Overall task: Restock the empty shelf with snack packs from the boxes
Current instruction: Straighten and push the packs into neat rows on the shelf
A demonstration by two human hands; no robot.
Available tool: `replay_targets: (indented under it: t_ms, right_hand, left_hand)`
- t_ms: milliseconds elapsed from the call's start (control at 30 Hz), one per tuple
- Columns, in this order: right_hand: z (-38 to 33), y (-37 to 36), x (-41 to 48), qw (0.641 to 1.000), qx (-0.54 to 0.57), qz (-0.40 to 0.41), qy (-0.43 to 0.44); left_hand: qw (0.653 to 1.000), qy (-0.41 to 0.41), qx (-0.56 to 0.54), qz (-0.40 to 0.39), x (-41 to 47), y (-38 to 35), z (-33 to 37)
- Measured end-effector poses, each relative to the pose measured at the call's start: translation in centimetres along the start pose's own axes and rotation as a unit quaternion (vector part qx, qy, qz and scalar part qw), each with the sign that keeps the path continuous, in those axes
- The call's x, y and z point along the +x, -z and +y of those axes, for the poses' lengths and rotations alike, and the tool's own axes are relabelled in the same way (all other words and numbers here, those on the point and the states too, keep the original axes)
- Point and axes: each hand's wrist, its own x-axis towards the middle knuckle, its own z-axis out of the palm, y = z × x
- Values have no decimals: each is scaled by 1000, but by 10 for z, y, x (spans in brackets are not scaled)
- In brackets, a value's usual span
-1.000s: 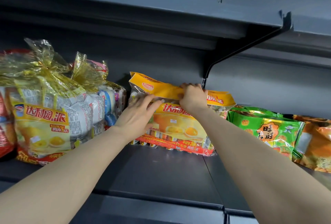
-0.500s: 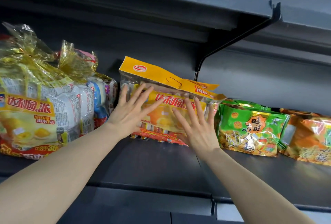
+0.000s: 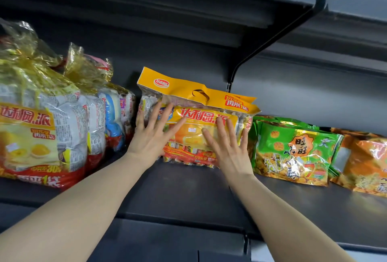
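We see the yellow snack pack [image 3: 209, 102] upright at centre frame, on the dark grey shelf [image 3: 188, 194], green pack [image 3: 293, 152] right of it, gold-wrapped bundles [image 3: 41, 132] at left, our left hand [image 3: 150, 142] and right hand [image 3: 228, 150] pressing its front, fingers [image 3: 222, 127] straight and spread

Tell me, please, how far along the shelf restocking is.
Done: gold-wrapped pie packs, a green snack bag and an orange bag sit on the shelf. In hand: left hand and right hand press the yellow pie pack. Left: bare shelf front; boxes unseen.
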Motion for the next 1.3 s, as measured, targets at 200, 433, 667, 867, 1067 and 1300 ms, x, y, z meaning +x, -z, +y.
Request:
replay_targets:
  t_ms: [200,433,667,867,1067,1300]
  right_hand:
    - [2,27,-18,998,-7,40,47]
    - [-5,87,-38,994,-19,58,86]
    - [-20,144,-53,989,-4,101,112]
    - [-62,186,-57,980,15,148,135]
    - [-140,215,-43,976,14,166,139]
    - [-232,249,-23,975,15,184,125]
  left_hand:
    - [998,-51,-24,38,-31,19,6]
    - [994,-56,-71,66,-68,88,17]
    - [995,-20,-74,70,-111,153,4]
    - [994,-10,-64,87,-162,185,-38]
    - [992,-16,-66,105,-203,182,-109]
    - [991,-42,-87,93,-246,161,-207]
